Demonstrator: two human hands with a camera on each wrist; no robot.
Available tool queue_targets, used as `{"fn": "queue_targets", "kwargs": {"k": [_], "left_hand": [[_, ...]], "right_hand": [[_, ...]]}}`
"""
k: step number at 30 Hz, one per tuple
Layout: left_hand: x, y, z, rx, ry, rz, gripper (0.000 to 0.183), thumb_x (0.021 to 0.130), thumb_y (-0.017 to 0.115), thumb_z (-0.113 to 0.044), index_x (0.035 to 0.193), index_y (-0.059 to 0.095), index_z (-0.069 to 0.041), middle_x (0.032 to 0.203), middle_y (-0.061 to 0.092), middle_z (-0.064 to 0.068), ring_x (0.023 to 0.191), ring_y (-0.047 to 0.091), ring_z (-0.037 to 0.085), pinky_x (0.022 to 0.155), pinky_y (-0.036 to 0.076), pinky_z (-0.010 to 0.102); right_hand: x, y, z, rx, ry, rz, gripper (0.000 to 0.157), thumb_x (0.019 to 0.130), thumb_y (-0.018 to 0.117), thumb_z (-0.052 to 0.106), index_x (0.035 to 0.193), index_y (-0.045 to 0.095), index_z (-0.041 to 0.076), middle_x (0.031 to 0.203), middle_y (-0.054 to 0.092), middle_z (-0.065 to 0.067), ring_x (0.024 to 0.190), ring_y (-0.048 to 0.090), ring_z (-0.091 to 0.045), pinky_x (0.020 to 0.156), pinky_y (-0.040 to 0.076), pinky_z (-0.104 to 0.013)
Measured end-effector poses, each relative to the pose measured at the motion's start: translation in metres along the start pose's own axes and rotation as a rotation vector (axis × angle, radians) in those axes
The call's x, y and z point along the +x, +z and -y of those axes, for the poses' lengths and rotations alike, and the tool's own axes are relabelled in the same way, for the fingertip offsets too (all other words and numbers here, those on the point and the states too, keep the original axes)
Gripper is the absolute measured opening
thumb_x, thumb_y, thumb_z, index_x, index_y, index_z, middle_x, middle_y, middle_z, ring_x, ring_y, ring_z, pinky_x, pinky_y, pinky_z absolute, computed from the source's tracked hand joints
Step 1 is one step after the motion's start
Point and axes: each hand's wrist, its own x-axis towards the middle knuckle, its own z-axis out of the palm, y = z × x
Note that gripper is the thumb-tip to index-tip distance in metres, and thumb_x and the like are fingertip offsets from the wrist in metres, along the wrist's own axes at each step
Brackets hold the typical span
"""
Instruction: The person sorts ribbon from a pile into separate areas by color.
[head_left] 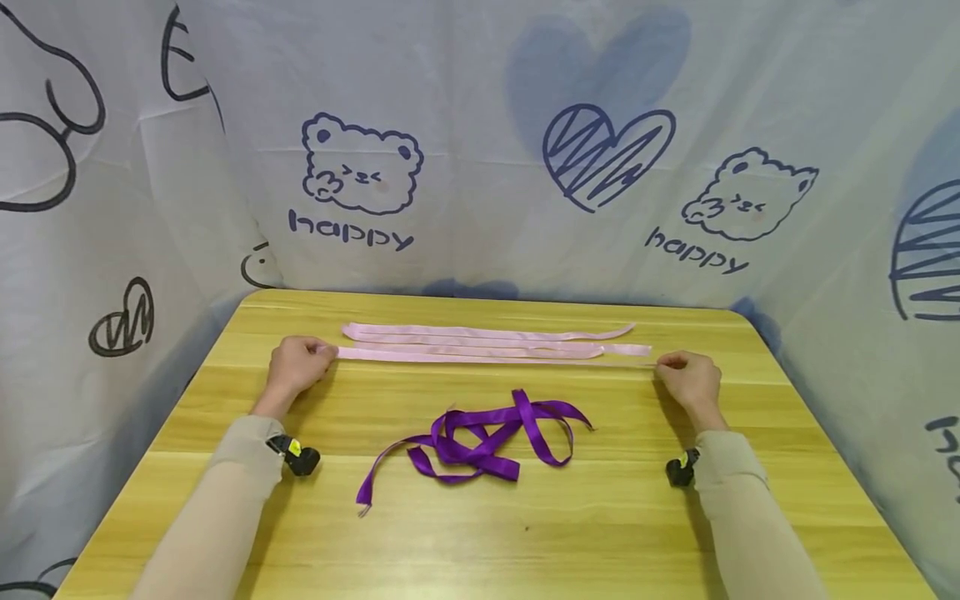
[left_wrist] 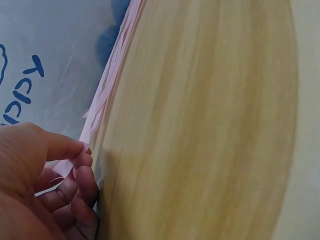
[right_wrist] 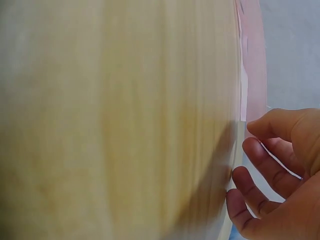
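A pale pink ribbon (head_left: 450, 357) stretches nearly straight across the table between both hands, its near strand drawn out in front of other folded pink lengths. My left hand (head_left: 300, 367) pinches its left end between thumb and forefinger; in the left wrist view a frayed end of the pink ribbon (left_wrist: 62, 169) pokes out past the fingers. At the opposite side my right hand (head_left: 692, 379) pinches the right end, where the strand looks very thin, seen edge-on. Closer to me lies a purple ribbon (head_left: 472, 454) in a loose tangle, touched by neither hand.
The wooden table (head_left: 600, 533) has rounded far corners. Behind it hangs a white curtain (head_left: 480, 208) printed with bears, hearts and lettering, which also runs along both sides. Each wrist carries a small black camera (head_left: 303, 461) on a strap.
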Motion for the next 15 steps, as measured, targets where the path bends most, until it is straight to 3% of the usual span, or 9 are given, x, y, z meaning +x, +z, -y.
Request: {"fn": "queue_targets", "kwargs": {"k": [4,11,15], "left_hand": [[-0.0001,0.0018,-0.001,0.037,-0.009,-0.024,0.031,0.099,0.066,-0.027,0.103,0.08,0.001,0.061,0.067,-0.003,0.059,0.058,0.014,0.06,0.043,0.03],[0.0027,0.0048,0.0012,0.066,-0.043,-0.049,0.032,0.098,0.067,-0.031,0.105,0.08,-0.002,0.067,0.07,0.0,0.064,0.06,0.018,0.06,0.044,0.03],[0.002,0.0051,0.0011,0.07,-0.049,-0.058,0.032,0.098,0.066,-0.032,0.104,0.081,-0.003,0.078,0.074,0.006,0.072,0.062,0.023,0.062,0.043,0.031]], "right_hand": [[0.0008,0.0013,-0.0012,-0.001,0.0,0.004,0.027,0.094,0.067,0.019,0.108,0.079,-0.001,0.11,0.077,-0.023,0.11,0.067,-0.045,0.105,0.046,-0.055],[0.0005,0.0014,0.0002,-0.007,0.007,0.085,0.033,0.095,0.067,0.019,0.118,0.077,-0.003,0.122,0.074,-0.025,0.121,0.063,-0.048,0.108,0.048,-0.057],[0.0014,0.0017,0.0008,-0.026,0.0,0.107,0.037,0.094,0.065,0.02,0.122,0.076,-0.002,0.126,0.072,-0.025,0.127,0.061,-0.049,0.111,0.046,-0.057]]}}
